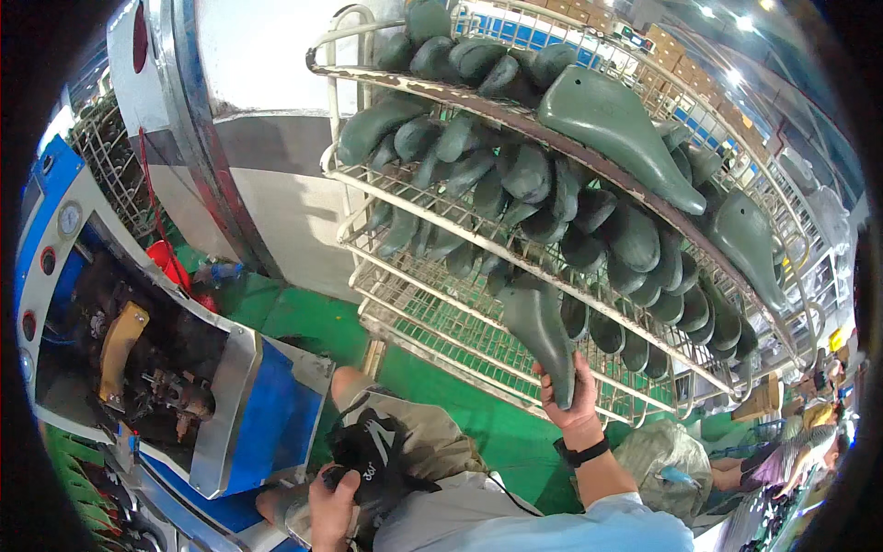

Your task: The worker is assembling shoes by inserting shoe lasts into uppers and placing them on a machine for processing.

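Observation:
In my right hand (567, 400) is a dark green shoe last (536, 322), its narrow toe end in my fingers and its wide end toward the rack's lower shelves. A black band sits on that wrist. Low in the view, in front of my lap, my left hand (333, 506) is closed around something dark that I cannot make out, beside a black bag or cloth (372, 451). Many more green lasts lie packed on the rack (487, 244). One large last (616, 129) lies along the upper shelf's edge, and another last (747, 244) rests farther right.
At the left stands a blue and white machine (262, 405) with gauges and an open, dark working space. A red bucket (167, 265) is on the green floor behind it. Right of my arm lies a pale sack (664, 465); another person (791, 455) is beyond it.

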The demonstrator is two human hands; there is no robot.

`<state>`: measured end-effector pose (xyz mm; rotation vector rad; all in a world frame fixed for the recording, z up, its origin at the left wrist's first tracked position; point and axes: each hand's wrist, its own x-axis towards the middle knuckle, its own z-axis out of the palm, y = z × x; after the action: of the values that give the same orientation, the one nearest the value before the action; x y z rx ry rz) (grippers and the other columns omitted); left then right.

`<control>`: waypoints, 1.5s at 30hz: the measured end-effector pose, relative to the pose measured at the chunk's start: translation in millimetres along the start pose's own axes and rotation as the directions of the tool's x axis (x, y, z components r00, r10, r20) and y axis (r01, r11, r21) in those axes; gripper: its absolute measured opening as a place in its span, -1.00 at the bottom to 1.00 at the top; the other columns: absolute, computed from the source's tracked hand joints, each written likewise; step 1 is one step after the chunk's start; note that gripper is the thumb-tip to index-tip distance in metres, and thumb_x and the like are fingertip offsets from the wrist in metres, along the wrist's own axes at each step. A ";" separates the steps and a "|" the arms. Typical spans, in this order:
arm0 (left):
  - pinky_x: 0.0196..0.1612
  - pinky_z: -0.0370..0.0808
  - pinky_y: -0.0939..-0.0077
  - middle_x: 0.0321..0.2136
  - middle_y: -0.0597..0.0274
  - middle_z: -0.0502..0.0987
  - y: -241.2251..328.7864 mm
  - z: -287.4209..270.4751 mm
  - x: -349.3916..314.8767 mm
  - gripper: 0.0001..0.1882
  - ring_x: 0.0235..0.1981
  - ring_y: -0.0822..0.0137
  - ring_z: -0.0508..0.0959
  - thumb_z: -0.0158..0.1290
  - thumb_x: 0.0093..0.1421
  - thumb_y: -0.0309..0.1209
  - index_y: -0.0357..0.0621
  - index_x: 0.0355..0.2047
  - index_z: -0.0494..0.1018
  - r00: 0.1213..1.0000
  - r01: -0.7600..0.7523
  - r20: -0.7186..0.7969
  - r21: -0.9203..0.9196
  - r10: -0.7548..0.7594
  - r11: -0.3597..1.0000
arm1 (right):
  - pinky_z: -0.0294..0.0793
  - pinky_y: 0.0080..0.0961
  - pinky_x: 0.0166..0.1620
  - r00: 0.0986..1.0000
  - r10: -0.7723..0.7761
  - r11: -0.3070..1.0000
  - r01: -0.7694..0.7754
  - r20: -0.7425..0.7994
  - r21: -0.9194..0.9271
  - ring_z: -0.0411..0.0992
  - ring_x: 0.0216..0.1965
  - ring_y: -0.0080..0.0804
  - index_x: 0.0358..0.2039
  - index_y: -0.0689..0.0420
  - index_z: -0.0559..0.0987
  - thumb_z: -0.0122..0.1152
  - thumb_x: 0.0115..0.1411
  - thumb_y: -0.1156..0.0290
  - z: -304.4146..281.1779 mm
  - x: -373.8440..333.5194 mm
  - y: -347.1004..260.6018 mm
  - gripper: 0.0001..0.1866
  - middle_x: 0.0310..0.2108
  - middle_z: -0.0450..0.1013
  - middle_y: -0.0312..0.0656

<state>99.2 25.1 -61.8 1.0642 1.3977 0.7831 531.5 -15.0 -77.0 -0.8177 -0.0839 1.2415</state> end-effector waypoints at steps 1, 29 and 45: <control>-0.24 0.38 0.51 -0.40 0.39 0.49 1.5 0.7 -2.0 -0.52 -0.34 0.48 0.40 0.31 0.14 -0.08 -0.28 -0.23 0.52 1.000 -0.007 -0.003 -0.019 0.007 1.000 | 0.63 -0.52 -0.40 1.000 -0.006 0.981 0.007 -0.006 0.192 0.58 -0.40 -0.31 0.13 0.16 0.46 0.27 0.26 -0.01 -5.4 2.8 -2.6 -0.40 -0.15 0.55 0.10; 0.03 0.46 0.21 -0.04 -0.12 0.61 -232.7 -358.2 -289.9 -0.31 -0.09 0.02 0.59 0.14 0.28 0.05 -0.46 0.04 0.52 -0.118 0.468 -0.982 0.074 0.146 0.880 | 0.47 -0.60 -0.30 0.502 0.218 0.790 0.412 0.837 -0.453 0.46 -0.38 -0.50 -0.22 0.21 0.59 0.09 0.38 0.36 361.6 142.2 87.0 -0.80 -0.34 0.52 -0.25; -0.07 0.54 0.30 -0.23 -0.10 0.67 -104.4 -349.8 -130.1 -0.61 -0.13 0.06 0.67 0.09 0.23 -0.17 -0.26 -0.16 0.62 0.118 0.325 -0.993 0.042 0.003 0.945 | 0.29 0.12 0.27 0.531 0.764 -0.413 0.839 0.367 -0.355 0.32 0.19 0.31 0.16 0.35 0.44 0.30 0.15 0.18 147.5 101.3 320.1 -0.34 0.14 0.40 0.31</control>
<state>-270.6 -90.7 -65.5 0.3821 2.8246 1.2677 240.6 173.5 -196.7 -1.4695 -2.8978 0.7909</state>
